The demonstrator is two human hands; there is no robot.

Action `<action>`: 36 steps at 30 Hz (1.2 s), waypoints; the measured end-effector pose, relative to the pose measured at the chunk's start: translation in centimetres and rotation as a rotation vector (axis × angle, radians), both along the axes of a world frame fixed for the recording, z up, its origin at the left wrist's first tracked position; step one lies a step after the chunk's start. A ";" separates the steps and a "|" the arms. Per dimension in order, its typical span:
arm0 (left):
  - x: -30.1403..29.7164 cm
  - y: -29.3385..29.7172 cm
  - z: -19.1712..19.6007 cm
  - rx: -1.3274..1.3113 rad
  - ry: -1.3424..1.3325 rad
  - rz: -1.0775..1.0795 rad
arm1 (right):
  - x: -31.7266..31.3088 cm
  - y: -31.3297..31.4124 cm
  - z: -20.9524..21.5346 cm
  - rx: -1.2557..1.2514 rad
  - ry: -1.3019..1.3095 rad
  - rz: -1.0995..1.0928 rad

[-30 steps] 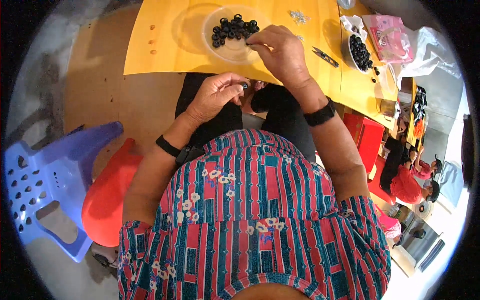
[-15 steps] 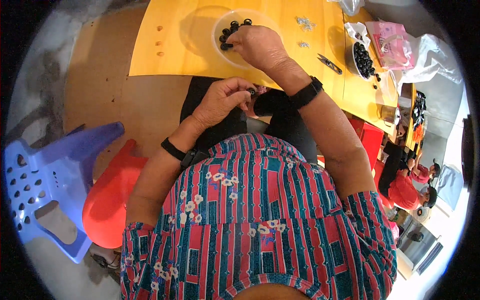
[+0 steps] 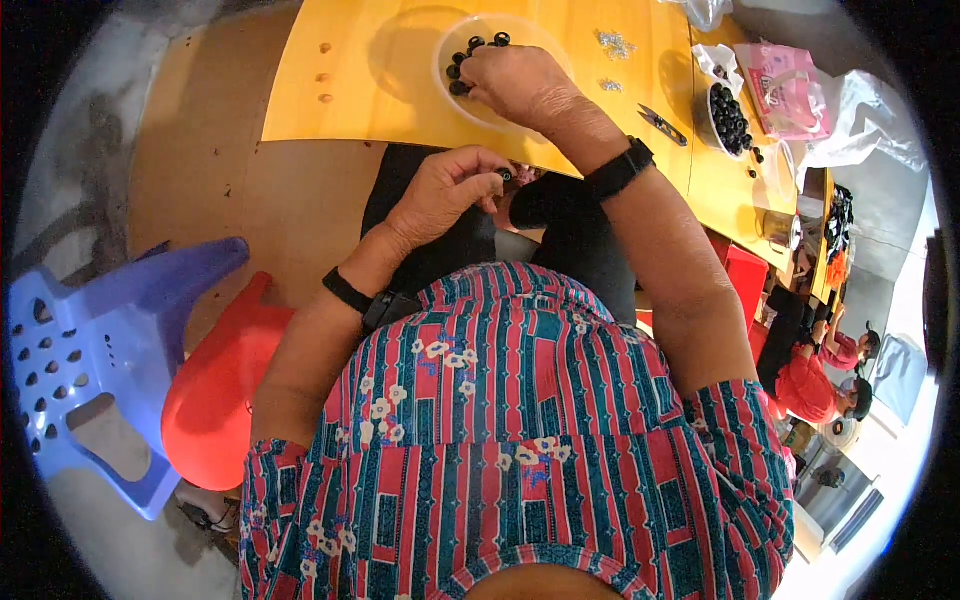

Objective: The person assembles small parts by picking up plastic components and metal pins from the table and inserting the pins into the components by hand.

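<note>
R hand (image 3: 520, 88) has come from the near right side of the clear plastic bowl (image 3: 488, 116) to over its middle since approx. 1 s ago, now hiding part of the black rings (image 3: 458, 88); vs. 0.5 s ago it's about the same. Suggests the R is prob. in among the loose pcs, w/ the L minding its own. R fingers point down into the bowl, tips hidden, so can't tell if they're pinched on a pc. L hand (image 3: 450, 190) stays below the tabletop (image 3: 380, 118) edge, thumb & fingers closed on one small black pc (image 3: 506, 174) w/ a paler centre.

Other rings sit in the bowl, L of & beyond the R hand. Farther R: two small heaps of silvery bits (image 3: 614, 44), thread snips (image 3: 664, 126) lying w/ blades apart, then a tub (image 3: 704, 122) of more black pcs, a few loose just beside it.

Labels: pink pkg (image 3: 785, 90) behind the tub has some print, too small/skewed to make out. No other writing legible; black wristbands (image 3: 620, 168) show none.
</note>
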State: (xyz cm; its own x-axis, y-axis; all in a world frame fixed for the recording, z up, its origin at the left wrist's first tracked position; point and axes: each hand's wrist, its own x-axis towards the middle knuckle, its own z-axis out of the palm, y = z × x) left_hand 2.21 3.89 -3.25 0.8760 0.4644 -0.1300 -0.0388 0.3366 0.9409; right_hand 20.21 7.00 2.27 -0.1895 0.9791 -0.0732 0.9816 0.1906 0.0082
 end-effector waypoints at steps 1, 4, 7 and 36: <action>0.0 0.0 -0.1 0.001 0.000 -0.002 | 0.2 -0.2 0.2 0.029 0.019 0.053; -0.1 0.2 -0.3 0.017 0.005 -0.010 | 1.4 -0.6 -0.1 0.163 0.194 0.081; -0.2 0.2 -0.4 0.014 0.007 0.012 | 2.2 -2.1 1.2 0.250 0.545 0.011; 0.6 2.0 3.1 -0.089 -0.198 0.017 | -1.8 -12.5 1.2 0.266 2.019 -0.413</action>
